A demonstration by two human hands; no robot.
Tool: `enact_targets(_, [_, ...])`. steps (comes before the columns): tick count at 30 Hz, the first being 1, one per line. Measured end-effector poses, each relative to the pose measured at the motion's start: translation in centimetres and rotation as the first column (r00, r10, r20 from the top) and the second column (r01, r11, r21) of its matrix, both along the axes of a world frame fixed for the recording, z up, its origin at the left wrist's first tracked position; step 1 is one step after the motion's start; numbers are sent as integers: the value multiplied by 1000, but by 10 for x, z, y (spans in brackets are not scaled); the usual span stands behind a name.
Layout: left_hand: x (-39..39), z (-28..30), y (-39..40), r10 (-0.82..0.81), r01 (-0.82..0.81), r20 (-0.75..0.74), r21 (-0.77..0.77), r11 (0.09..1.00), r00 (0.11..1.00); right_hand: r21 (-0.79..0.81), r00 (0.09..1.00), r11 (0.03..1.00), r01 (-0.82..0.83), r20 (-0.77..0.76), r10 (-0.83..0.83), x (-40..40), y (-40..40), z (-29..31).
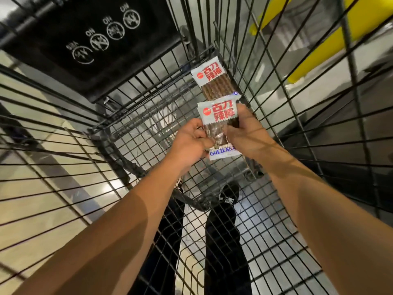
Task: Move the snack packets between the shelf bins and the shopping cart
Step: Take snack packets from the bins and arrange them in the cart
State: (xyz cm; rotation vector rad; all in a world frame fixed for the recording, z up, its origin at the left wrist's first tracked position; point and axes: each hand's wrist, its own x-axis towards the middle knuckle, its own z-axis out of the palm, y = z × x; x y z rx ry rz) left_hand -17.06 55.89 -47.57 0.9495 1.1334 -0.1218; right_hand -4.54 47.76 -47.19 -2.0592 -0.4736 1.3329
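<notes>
Held packets (pixel 219 122): pinched between left hand (pixel 189 143) and right hand (pixel 246 135), long axis away; cart-floor packet (pixel 212 81) just beyond.

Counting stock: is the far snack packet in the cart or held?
In the cart: far packet lies on the cart floor, beyond both hands.

Head view, steeply down (close) into wire cart (pixel 148 116)

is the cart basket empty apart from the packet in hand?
No: a second snack packet lies on the wire floor of the cart, beyond the held packet that the left hand and right hand grip.
</notes>
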Motion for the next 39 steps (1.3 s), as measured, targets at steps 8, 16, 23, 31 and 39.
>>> enact_targets(8, [22, -14, 27, 130, -129, -60, 13, 992, 990, 111, 914, 973, -202, 379, 146, -5, -11, -12])
enact_targets(16, [71, -50, 59, 211, -182, -118, 219, 959, 970, -362, 573, 828, -427, 600, 558, -1, -26, -18])
enact_targets(23, [76, -68, 52, 159, -107, -138, 324, 940, 978, -453, 470, 758, -470, 599, 649, -1, -31, -15])
enact_targets(31, [65, -55, 57, -14, 68, -144, 371, 926, 989, -518, 462, 709, -479, 538, 705, -1, -28, 2])
enact_targets(39, [2, 29, -6, -154, 336, -376, 485, 808, 914, -485, 580, 756, -440, 490, 651, -27, -56, 62])
